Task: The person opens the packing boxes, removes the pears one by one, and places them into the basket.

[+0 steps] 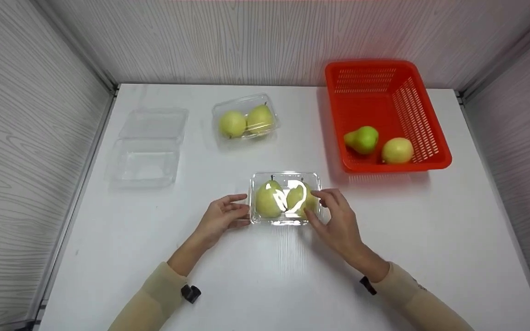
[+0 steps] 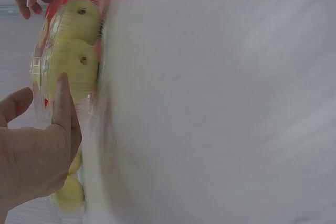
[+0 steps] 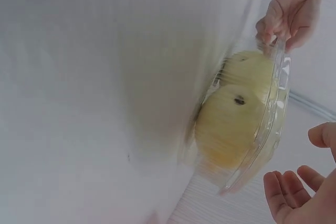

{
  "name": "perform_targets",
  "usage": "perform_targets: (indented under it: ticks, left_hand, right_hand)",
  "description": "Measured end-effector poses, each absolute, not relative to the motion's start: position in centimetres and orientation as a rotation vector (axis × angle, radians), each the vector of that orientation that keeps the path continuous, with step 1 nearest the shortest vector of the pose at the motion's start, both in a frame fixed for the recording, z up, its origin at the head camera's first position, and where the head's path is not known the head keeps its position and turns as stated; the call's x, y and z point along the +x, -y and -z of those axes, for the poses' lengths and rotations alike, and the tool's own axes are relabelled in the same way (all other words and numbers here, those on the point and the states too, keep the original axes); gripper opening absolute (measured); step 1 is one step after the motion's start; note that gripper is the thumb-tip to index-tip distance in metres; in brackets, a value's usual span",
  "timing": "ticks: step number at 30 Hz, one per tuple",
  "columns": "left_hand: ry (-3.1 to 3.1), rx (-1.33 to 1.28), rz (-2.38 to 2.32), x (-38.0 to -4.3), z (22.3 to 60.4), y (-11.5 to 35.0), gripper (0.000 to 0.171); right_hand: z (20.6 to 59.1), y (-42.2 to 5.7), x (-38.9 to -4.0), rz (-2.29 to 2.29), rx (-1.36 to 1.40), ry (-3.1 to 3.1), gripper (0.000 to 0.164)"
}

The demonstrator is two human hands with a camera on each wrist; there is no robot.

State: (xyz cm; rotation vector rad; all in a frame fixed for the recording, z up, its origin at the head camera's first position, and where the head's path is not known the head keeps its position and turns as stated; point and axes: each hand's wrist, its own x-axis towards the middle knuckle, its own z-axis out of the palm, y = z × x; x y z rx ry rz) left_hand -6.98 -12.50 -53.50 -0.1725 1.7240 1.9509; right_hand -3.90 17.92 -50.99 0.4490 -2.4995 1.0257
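Note:
A closed clear plastic clamshell box [image 1: 285, 221] with two yellow-green pears [image 1: 269, 199] inside sits on the white table before me. My left hand [image 1: 221, 218] is at the box's left end; in the left wrist view its fingers [image 2: 63, 100] reach out fairly straight along that end. Over the right end is my right hand [image 1: 338, 223], fingers loosely bent. The right wrist view shows those fingers [image 3: 286, 190] apart from the box, with nothing between them and the thumb. Glare on the lid hides part of one pear.
Another clear box [image 1: 239, 106] holding two pears stands farther back. At the left lies an opened, unfilled clear clamshell [image 1: 147, 165]. A red plastic basket [image 1: 387, 168] at the back right holds a green pear [image 1: 364, 140] and a yellowish one [image 1: 397, 151].

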Motion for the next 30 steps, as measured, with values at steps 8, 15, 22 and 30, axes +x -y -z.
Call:
perform_targets:
  ticks: [8, 15, 22, 30]
  left_hand:
    - [-1.678, -0.118, -1.979, -6.8, 54.1, 12.7, 0.055]
    - [-1.635, -0.108, -2.023, -6.7, 54.8, 12.7, 0.059]
    - [-1.618, -0.107, -2.025, -6.6, 54.9, 12.5, 0.06]
    - [-1.591, -0.084, -2.045, -6.6, 54.9, 12.4, 0.059]
  right_hand:
    - [51.0, -15.2, -3.1, -0.663, 0.734, 2.392, 0.045]
    - [51.1, -12.7, -2.7, -0.44, 0.863, 2.37, 0.041]
    - [51.9, -10.9, -2.6, -0.272, 0.944, 2.325, 0.036]
    - [52.5, -10.1, -3.1, -0.197, 0.952, 2.296, 0.033]
